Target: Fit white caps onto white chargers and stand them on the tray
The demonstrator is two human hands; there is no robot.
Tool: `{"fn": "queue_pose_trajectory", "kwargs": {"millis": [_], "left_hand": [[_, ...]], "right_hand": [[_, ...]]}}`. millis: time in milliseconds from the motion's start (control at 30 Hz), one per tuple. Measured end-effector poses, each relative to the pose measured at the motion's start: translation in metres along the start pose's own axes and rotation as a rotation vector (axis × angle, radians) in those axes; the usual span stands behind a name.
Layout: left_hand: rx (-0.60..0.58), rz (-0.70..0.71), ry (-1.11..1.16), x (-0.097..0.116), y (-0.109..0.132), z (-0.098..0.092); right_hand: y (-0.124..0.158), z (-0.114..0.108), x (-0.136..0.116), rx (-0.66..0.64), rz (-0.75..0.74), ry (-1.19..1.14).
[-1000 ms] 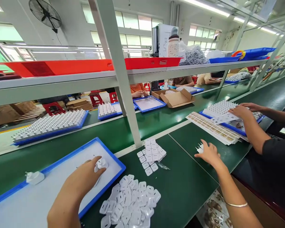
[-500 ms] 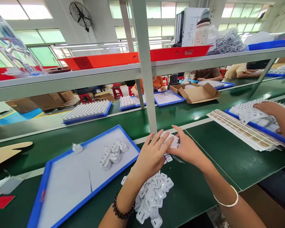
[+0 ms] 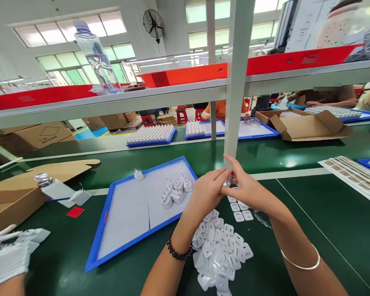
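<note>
A green workbench (image 3: 265, 263) spreads beneath a pale metal shelf (image 3: 172, 98) in a bright workshop. Your left hand (image 3: 205, 194) and right hand (image 3: 251, 190) meet above it, fingers curled and your right thumb pinching in around 1 small pale piece (image 3: 228, 180), mostly hidden between them. Between your forearms lies a loose pile of white rounded-square covers (image 3: 217, 246). To the left, a blue-rimmed tray (image 3: 128, 213) holds a cluster of white plug adapters (image 3: 177, 195), pins up; 1 separate adapter (image 3: 138, 175) sits at its far rim.
</note>
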State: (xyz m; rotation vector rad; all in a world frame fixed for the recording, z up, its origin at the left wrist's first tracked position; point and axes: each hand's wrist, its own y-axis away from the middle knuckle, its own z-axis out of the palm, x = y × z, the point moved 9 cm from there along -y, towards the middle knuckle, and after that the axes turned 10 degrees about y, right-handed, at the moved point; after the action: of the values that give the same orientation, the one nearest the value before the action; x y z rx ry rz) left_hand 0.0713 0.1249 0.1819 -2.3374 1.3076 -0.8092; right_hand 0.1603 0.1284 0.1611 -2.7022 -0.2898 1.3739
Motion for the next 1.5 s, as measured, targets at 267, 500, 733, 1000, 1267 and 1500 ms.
{"fn": "queue_pose_trajectory", "kwargs": {"millis": [267,500,733,1000,1267,1500], "left_hand": [[0.056,-0.005,0.07,-0.018,0.002,-0.006],[0.51,0.001,0.084,-0.025,0.017,-0.075],[0.628,0.05,0.022,-0.009,0.025,-0.092],[0.579,0.06,0.049,-0.008,0.023,-0.084],[0.581,0.019,0.042,-0.011,0.023,-0.089],[0.554,0.026,0.045,-0.012,0.021,-0.085]], "right_hand": [[-0.014,-0.008,0.026,-0.132,0.092,-0.462],[-0.025,0.059,0.062,-0.549,0.035,0.157],[-0.011,0.139,0.066,-0.677,0.003,0.525],[-0.017,0.161,0.063,-0.586,-0.155,0.787],[-0.014,0.166,0.057,-0.556,-0.256,0.873],[-0.011,0.168,0.052,-0.543,-0.275,0.903]]}}
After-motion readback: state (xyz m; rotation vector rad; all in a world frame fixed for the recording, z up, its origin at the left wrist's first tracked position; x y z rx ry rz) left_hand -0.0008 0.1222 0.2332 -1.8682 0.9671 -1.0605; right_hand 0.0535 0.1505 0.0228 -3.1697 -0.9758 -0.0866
